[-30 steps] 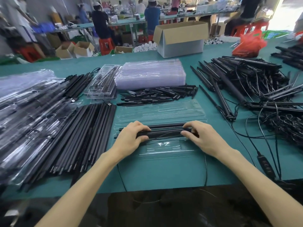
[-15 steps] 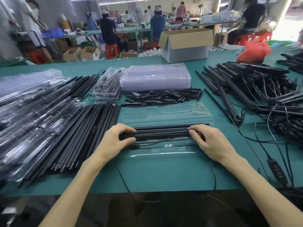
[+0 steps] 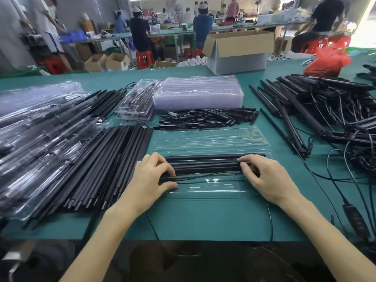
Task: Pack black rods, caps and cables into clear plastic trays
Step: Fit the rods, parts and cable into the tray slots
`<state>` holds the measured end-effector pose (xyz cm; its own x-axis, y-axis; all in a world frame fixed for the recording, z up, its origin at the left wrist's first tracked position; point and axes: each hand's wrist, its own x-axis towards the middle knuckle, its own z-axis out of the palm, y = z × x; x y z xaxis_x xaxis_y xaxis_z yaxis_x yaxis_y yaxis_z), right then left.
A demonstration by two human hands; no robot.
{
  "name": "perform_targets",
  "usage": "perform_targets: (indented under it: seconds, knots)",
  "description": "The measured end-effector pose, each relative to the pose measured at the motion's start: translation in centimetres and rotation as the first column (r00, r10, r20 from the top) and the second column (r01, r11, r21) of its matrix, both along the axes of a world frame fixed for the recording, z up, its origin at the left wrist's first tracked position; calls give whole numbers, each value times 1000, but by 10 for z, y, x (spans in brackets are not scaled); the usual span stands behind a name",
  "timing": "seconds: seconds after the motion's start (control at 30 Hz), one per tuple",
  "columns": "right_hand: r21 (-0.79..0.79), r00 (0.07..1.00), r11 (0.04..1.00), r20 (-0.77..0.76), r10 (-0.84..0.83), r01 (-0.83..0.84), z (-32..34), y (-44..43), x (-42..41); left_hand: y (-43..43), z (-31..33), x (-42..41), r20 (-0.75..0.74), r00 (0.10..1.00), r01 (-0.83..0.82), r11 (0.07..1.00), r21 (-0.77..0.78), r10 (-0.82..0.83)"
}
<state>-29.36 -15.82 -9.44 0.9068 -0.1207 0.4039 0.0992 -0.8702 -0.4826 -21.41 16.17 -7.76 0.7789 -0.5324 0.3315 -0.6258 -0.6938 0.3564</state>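
Both hands work at a clear plastic tray that lies open on the green table, just below the middle of the frame. A few black rods lie side by side along the tray's middle channel, running left to right. The left hand has its fingers curled over the rods' left ends, thumb tucked in on the near side, so it grips them. The right hand has its fingers bent down over the right ends. It seems to grip them too, though its thumb is hidden. A thin black cable runs along the tray just in front of the rods, between the two hands.

Just beyond the tray lies a loose pile of short black caps, and behind that a stack of empty trays. At centre left a broad bundle of loose rods fans toward the near edge; further left, filled trays overlap one another. On the right a tangle of rods with cables attached spreads to the frame's edge, with an inline controller on one lead at lower right. At the upper right sit an open cardboard box and a red plastic bag.
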Motion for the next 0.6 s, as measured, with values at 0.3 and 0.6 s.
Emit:
perform_targets:
  seconds: [0.3,0.6]
  knots:
    - [69,1000,998,-4,-9,10,-1,-2,2,-8,26,-6,-203,978,33,997,-69,-46]
    - [107,1000,994,-28,-14,17,-3,-6,3,-22,48,-26,-731,529,415,883,-220,-431]
